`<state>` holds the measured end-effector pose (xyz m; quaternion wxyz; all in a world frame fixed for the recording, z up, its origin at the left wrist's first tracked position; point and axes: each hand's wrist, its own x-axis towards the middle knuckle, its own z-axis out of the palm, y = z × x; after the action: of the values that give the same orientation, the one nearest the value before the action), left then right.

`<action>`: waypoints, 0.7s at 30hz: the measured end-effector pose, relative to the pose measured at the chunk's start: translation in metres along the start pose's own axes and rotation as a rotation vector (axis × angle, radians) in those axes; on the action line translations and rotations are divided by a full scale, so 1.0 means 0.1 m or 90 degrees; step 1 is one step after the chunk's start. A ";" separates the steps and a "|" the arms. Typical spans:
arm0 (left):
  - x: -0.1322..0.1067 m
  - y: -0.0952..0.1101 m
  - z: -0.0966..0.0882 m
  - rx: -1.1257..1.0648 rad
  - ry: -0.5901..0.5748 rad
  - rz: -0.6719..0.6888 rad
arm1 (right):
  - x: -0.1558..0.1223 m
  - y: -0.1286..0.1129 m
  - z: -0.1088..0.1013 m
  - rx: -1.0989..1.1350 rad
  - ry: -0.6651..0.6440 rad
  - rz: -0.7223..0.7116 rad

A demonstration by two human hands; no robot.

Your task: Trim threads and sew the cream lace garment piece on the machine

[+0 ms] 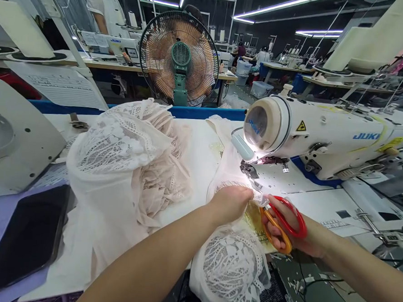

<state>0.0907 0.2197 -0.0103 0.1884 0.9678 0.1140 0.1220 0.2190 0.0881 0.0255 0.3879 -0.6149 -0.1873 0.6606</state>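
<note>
My left hand [230,203] pinches a piece of cream lace fabric [230,262] just in front of the needle of a white JUKI sewing machine [325,131]. My right hand [285,229] grips scissors with red and orange handles [282,222], their tip against the fabric beside my left fingers. A larger heap of the same cream lace garments [125,164] lies to the left on the table.
A dark phone [25,240] lies at the front left on a lilac sheet. A standing fan [179,58] faces me behind the table's blue edge. A person in white stands at the back left. Other sewing stations fill the background.
</note>
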 end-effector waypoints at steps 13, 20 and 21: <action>0.01 0.00 0.04 0.016 -0.010 0.009 | 0.00 -0.03 0.04 -0.007 0.027 0.017; 0.02 -0.01 0.05 0.024 -0.005 0.011 | 0.02 -0.04 0.05 -0.027 0.049 0.018; 0.02 0.00 0.05 0.024 -0.005 0.012 | 0.02 -0.04 0.05 -0.033 0.049 0.014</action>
<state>0.0938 0.2192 -0.0142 0.1695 0.9727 0.1068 0.1176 0.2150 0.0935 0.0280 0.3719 -0.6514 -0.1826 0.6357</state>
